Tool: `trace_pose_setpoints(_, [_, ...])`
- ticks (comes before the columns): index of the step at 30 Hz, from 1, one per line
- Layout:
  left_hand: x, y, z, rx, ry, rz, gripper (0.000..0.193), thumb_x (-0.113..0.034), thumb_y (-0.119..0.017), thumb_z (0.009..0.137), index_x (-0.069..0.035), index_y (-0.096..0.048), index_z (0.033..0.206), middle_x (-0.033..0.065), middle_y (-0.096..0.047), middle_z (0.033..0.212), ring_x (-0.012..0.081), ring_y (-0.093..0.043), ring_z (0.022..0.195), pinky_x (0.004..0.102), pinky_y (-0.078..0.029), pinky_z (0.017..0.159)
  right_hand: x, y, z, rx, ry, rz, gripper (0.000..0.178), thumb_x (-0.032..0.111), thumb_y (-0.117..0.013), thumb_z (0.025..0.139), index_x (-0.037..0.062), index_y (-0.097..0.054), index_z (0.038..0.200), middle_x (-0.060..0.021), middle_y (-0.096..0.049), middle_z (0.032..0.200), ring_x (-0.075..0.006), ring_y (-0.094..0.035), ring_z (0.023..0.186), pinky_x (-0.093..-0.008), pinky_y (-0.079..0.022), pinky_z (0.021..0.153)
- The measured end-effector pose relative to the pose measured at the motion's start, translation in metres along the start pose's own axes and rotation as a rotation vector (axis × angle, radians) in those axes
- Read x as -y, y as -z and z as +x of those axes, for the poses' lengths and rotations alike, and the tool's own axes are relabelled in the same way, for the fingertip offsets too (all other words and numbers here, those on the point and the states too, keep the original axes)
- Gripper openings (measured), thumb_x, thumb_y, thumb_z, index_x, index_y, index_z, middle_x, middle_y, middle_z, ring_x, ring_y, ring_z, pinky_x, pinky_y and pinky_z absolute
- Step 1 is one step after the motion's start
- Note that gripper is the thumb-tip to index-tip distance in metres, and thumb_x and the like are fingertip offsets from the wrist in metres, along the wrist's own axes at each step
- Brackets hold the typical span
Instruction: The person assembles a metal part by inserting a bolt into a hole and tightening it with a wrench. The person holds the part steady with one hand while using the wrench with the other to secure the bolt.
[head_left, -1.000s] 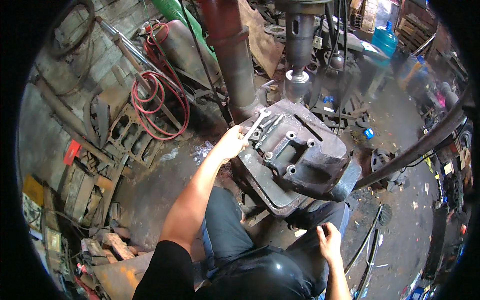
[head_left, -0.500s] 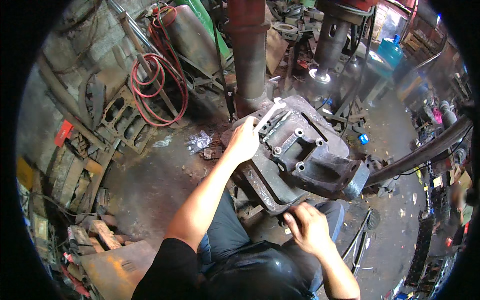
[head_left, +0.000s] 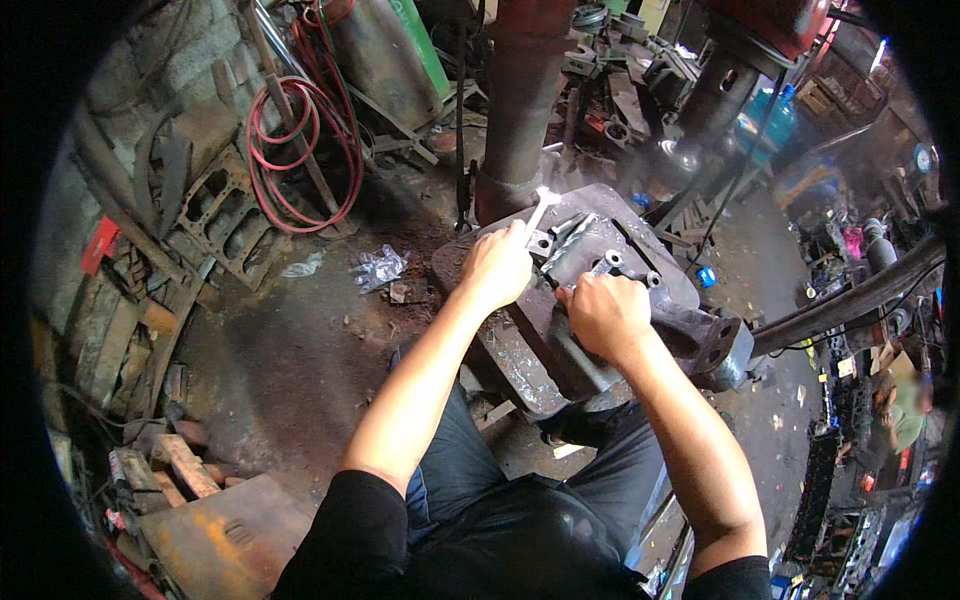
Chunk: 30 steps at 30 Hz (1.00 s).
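Note:
A shiny wrench [head_left: 541, 212] sticks up and away from my left hand [head_left: 497, 265], whose fingers are wrapped round its near end. My left hand is over the left edge of the grey slotted machine table [head_left: 520, 365]. On that table sits a dark metal casting [head_left: 685, 335] with round, drilled bosses. My right hand [head_left: 608, 312] is closed over the casting's near left part, hiding some bosses; its fingertips are mostly hidden underneath. Between the wrench and the casting lies what looks like a twist drill bit [head_left: 572, 240].
A thick machine column [head_left: 522, 110] rises behind the table, with a spindle [head_left: 722, 90] hanging at the far right. A red hose [head_left: 305, 155] is coiled by the left wall. Wood scraps [head_left: 190, 465] lie at the lower left. A person [head_left: 905, 410] is at the far right.
My right hand has moved up and forward from the table's near edge onto the casting. My left hand keeps the wrench, close to the same spot. The view has shifted slightly.

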<state>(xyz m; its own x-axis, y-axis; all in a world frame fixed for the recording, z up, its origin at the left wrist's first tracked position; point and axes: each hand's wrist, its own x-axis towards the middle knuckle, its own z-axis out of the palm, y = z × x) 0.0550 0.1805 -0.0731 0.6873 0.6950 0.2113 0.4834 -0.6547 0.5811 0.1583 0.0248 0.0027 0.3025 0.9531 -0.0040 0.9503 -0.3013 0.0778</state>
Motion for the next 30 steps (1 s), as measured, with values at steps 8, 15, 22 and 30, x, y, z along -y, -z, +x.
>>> trace_pose_setpoints(8, [0.021, 0.007, 0.006, -0.071, -0.067, 0.072, 0.024, -0.01, -0.056, 0.089, -0.001, -0.062, 0.111, 0.0242, -0.066, 0.107, 0.0423, -0.062, 0.105, 0.0498, -0.047, 0.093, -0.011, -0.011, 0.01, -0.015, 0.043, 0.027, 0.054, 0.045, -0.055, 0.098, 0.0001, -0.071, 0.074, -0.0221, -0.07, 0.072, -0.0378, -0.072, 0.07, -0.0451, -0.057, 0.066])
trace_pose_setpoints(15, [0.039, -0.006, 0.045, -0.103, -0.068, 0.013, 0.028, -0.007, -0.057, 0.088, -0.004, -0.07, 0.113, 0.0214, -0.065, 0.108, 0.0383, -0.06, 0.109, 0.0466, -0.046, 0.097, -0.013, -0.011, 0.009, 0.007, 0.039, 0.056, 0.051, 0.044, -0.053, 0.1, 0.0006, -0.07, 0.078, -0.0225, -0.07, 0.074, -0.038, -0.071, 0.072, -0.0463, -0.056, 0.067])
trace_pose_setpoints(22, [0.039, -0.019, 0.076, 0.001, -0.102, 0.052, 0.027, -0.011, -0.061, 0.085, -0.004, -0.073, 0.108, 0.0215, -0.065, 0.11, 0.0386, -0.06, 0.109, 0.0461, -0.046, 0.098, -0.019, -0.018, 0.011, -0.01, 0.159, 0.075, 0.046, 0.04, -0.054, 0.099, 0.0018, -0.065, 0.075, -0.0209, -0.068, 0.071, -0.039, -0.07, 0.072, -0.0479, -0.054, 0.066])
trace_pose_setpoints(30, [0.001, 0.004, 0.024, -0.477, -0.134, -0.233, 0.029, -0.013, -0.066, 0.086, -0.003, -0.07, 0.113, 0.0163, -0.067, 0.105, 0.0344, -0.062, 0.101, 0.0428, -0.048, 0.093, -0.023, -0.014, 0.011, 0.011, 0.223, 0.042, 0.035, 0.032, -0.058, 0.096, 0.0004, -0.068, 0.085, -0.0204, -0.071, 0.08, -0.0365, -0.072, 0.081, -0.0446, -0.057, 0.074])
